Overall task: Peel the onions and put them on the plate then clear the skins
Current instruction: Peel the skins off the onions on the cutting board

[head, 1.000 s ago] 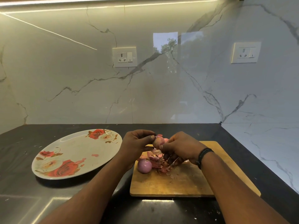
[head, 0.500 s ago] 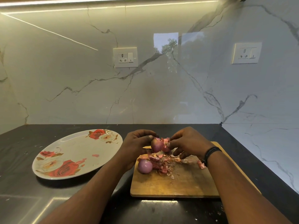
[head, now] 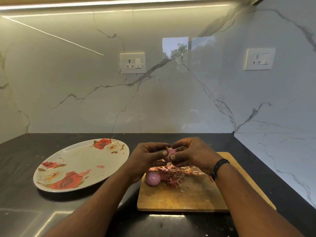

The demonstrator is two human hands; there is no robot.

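Note:
A small red onion (head: 171, 152) with loose skin is held above the wooden cutting board (head: 179, 197). My left hand (head: 147, 158) grips it from the left, and my right hand (head: 193, 154) pinches it from the right, thumbs meeting at its front. A peeled purple onion (head: 152, 179) lies on the board's left part. Beside it is a heap of pink onion skins (head: 172, 176). The white oval plate with red roses (head: 75, 166) sits on the dark counter to the left, holding only a skin scrap.
The black counter (head: 25, 199) runs to a marble wall behind and on the right. Two sockets are on the wall. Small skin flakes lie scattered on the counter near the plate and front edge.
My right hand came back up from the skins on the board and closed on the onion again. Both hands now hold it together, slightly higher.

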